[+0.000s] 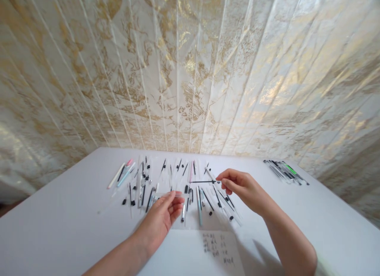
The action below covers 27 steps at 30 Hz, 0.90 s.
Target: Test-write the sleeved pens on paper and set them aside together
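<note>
clear tube (pixel 183 195) sits pinched in left hand (pixel 164 213); right hand (pixel 244 188) pinches black refill (pixel 202 182)

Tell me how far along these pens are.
Apparently done: the grouped pens at far right look whole. In hand: the left hand holds a clear barrel; the right hand is at a black refill. Left: scattered black caps and loose refills.

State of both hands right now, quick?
Left hand: closed on a clear pen tube, held between thumb and fingers.
Right hand: closed, fingertips pinching the end of what looks like a thin black refill.
</note>
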Motion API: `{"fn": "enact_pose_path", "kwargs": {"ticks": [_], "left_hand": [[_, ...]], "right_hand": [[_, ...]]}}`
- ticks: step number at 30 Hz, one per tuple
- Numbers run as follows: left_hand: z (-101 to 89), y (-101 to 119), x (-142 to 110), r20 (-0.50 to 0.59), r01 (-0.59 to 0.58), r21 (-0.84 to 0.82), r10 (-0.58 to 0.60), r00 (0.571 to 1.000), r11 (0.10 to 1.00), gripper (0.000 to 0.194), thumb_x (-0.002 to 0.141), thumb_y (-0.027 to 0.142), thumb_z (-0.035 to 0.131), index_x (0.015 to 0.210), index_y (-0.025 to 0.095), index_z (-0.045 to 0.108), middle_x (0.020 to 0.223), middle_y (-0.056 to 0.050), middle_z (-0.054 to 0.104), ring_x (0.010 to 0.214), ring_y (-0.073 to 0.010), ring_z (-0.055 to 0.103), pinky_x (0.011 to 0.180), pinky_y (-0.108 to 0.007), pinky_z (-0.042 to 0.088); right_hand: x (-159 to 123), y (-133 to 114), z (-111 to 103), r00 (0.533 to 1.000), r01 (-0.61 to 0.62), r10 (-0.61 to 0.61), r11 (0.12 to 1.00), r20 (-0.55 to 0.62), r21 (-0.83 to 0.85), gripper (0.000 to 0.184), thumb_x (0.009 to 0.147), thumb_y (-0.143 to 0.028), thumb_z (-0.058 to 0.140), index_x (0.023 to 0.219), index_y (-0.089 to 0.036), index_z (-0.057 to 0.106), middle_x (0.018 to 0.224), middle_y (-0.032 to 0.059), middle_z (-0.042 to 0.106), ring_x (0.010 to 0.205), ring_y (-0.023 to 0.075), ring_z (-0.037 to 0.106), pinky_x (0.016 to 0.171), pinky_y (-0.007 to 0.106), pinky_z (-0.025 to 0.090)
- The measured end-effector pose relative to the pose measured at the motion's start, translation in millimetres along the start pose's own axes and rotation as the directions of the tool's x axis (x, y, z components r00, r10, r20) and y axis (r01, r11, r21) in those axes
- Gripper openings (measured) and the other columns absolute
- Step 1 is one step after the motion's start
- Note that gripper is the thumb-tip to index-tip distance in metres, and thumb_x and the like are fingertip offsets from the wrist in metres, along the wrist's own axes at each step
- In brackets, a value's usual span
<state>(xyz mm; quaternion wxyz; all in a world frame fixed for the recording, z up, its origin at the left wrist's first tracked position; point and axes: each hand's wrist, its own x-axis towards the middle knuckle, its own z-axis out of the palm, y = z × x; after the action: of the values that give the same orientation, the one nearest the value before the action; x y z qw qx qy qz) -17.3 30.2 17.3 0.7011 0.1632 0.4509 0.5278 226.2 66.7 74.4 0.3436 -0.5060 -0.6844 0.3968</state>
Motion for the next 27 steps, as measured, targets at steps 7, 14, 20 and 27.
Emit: {"fn": "enact_pose_path", "kwargs": {"ticks": [7, 14, 20, 27], "left_hand": [[2.3, 15.9, -1.3, -0.050, -0.013, -0.108, 0.008, 0.999, 0.994, 0.015, 0.090, 0.012, 0.056, 0.084, 0.008, 0.069, 0.075, -0.007, 0.069, 0.058, -0.0077, 0.065, 0.054, -0.014, 0.056], [0.7, 19.6, 0.0, -0.051, -0.027, -0.136, 0.020, 0.999, 0.990, 0.012, 0.089, 0.012, 0.059, 0.085, 0.007, 0.069, 0.077, -0.008, 0.070, 0.059, -0.0081, 0.066, 0.054, -0.014, 0.057], [-1.2, 18.1, -1.1, -0.011, -0.040, -0.114, 0.039, 0.999, 0.993, 0.013, 0.089, 0.014, 0.058, 0.087, 0.009, 0.070, 0.077, -0.007, 0.070, 0.061, -0.0089, 0.066, 0.056, -0.015, 0.057], [6.2, 16.4, -10.4, 0.064, 0.009, -0.083, -0.004, 0.998, 0.997, 0.013, 0.089, 0.014, 0.059, 0.094, 0.012, 0.071, 0.081, -0.007, 0.071, 0.067, -0.0091, 0.067, 0.061, -0.016, 0.057]], "right_hand": [[-14.0, -19.8, 5.1, 1.000, 0.012, -0.012, 1.000, -0.005, -0.012, 0.021, 0.082, -0.035, 0.055, 0.087, -0.019, 0.067, 0.069, 0.0018, 0.061, 0.063, 0.0145, 0.059, 0.059, 0.026, 0.049], [-12.3, -19.5, 5.8, 1.000, -0.010, 0.010, 1.000, 0.000, -0.013, 0.021, 0.081, -0.035, 0.054, 0.087, -0.020, 0.067, 0.069, 0.0019, 0.061, 0.063, 0.0149, 0.059, 0.060, 0.027, 0.050], [-12.3, -18.6, 11.0, 1.000, -0.006, 0.006, 1.000, -0.003, 0.000, 0.021, 0.082, -0.038, 0.055, 0.086, -0.020, 0.066, 0.069, 0.0018, 0.061, 0.065, 0.0157, 0.059, 0.061, 0.028, 0.050], [-12.3, -15.5, 30.5, 1.000, 0.013, -0.014, 0.998, 0.015, 0.067, 0.016, 0.085, -0.036, 0.057, 0.085, -0.020, 0.057, 0.069, -0.0005, 0.060, 0.064, 0.0135, 0.057, 0.059, 0.025, 0.045]]}}
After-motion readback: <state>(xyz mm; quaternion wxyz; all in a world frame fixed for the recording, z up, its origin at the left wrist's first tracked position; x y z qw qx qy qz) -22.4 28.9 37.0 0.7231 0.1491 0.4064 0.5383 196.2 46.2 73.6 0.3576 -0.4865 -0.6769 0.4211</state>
